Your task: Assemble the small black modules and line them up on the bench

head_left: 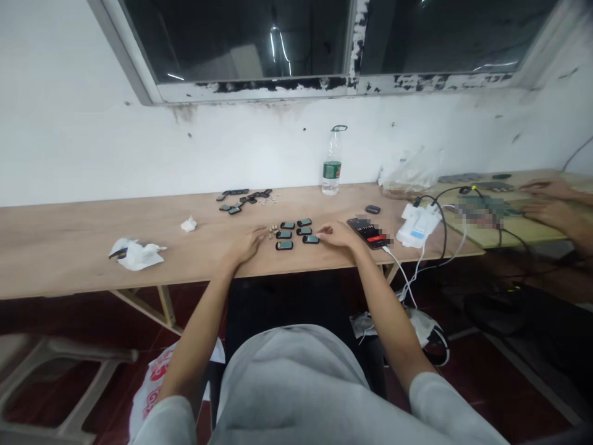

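Note:
Two loose columns of small dark-rimmed oblong pieces with grey-green faces [284,245] lie on the wooden table in front of me. My left hand [251,245] rests on the tabletop left of them, fingers stretched toward a few small tan bits [272,230]. I see nothing held in it. At the other side, my right hand [337,236] has its thumb and fingertips closed at the right end of the nearest right-column piece [310,239], which lies flat. Farther back is a pile of similar dark pieces [250,198], with small pale bits [269,201] beside it.
A phone [370,233] lies right of my right hand, with a white power strip [418,225] and cables beyond. A water bottle [331,170] and a plastic bag [410,176] stand by the wall. Crumpled tissues [139,254] lie left. Another person's hands [551,201] work far right.

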`<state>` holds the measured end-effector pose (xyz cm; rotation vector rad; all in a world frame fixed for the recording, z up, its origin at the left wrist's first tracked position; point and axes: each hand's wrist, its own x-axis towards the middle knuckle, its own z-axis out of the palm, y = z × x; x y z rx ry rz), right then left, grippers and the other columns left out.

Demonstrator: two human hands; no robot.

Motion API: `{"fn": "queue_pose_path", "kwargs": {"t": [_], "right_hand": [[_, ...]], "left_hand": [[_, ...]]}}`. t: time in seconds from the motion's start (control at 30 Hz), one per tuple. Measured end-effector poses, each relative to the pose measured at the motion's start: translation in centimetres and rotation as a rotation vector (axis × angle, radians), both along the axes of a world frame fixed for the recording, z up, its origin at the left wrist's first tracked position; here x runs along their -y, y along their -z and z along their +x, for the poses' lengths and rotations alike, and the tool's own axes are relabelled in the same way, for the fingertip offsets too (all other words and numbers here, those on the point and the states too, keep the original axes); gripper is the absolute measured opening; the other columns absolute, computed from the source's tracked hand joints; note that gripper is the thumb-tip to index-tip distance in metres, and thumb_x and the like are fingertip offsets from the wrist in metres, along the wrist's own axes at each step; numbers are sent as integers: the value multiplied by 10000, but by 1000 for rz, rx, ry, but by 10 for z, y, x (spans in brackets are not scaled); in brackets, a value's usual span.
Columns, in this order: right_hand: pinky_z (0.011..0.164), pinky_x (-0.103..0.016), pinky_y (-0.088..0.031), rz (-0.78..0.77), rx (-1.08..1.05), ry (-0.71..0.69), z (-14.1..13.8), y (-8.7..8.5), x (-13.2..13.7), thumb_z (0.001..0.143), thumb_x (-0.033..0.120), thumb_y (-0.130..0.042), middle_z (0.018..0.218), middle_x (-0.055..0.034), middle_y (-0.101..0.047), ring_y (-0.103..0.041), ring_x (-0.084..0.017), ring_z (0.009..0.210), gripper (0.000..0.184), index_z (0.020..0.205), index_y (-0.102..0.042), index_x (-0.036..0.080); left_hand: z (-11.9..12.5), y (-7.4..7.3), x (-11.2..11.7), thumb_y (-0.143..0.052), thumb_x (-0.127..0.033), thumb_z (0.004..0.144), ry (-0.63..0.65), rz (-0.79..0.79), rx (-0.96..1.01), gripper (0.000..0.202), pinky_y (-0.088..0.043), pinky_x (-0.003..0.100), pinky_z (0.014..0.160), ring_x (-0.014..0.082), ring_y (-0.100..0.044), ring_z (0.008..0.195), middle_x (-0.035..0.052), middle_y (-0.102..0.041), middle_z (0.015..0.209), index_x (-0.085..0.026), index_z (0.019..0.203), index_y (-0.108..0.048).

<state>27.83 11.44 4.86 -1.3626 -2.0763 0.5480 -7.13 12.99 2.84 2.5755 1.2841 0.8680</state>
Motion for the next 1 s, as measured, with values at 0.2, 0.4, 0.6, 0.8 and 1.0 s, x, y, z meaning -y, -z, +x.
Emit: {"fn": "queue_pose_path", "kwargs": {"t": [0.2, 0.4, 0.6, 0.8, 1.0], "right_hand": [[843, -304, -537, 17, 6, -55, -3, -1, 1, 861, 260, -698, 1073, -103, -769, -710, -239, 917, 283, 1121, -767, 171], [901, -292, -525, 8, 63, -104, -6, -1, -1, 888, 278, -678, 1169, -113, -741, -702, -226, 997, 370, 1236, -717, 159], [852, -289, -530, -33, 72, -95, -8, 2, -1, 872, 277, -705, 1023, -90, -771, -700, -211, 903, 281, 1124, -767, 169], [804, -282, -536, -73, -90, -108, -4, 13, -14, 745, 213, -803, 963, -91, -765, -686, -195, 854, 350, 1085, -765, 138], [757, -266, -528, -158, -283, -143, 0, 17, -19, 704, 242, -815, 911, -75, -768, -682, -183, 808, 272, 953, -786, 138]], "left_hand": [[12, 6, 1, -334, -392, 1007, 64, -30, -88, 508, -343, 462, 1183, 259, -475, 1391, 113, -519, 1496, -157, 1377, -591], [14, 11, -4, -366, -386, 994, 28, -58, -62, 483, -380, 431, 1170, 255, -517, 1353, 99, -561, 1460, -161, 1332, -628], [10, 6, -3, -487, -380, 943, -57, -49, -51, 364, -473, 445, 1069, 296, -655, 1145, 87, -712, 1238, -199, 1110, -754], [3, 7, -8, -592, -361, 873, -82, -117, 31, 268, -541, 407, 941, 288, -697, 1032, 79, -753, 1134, -214, 963, -796], [-3, 7, -10, -717, -388, 777, -168, -220, 149, 233, -568, 384, 810, 293, -726, 875, 83, -788, 969, -199, 879, -806]]}}
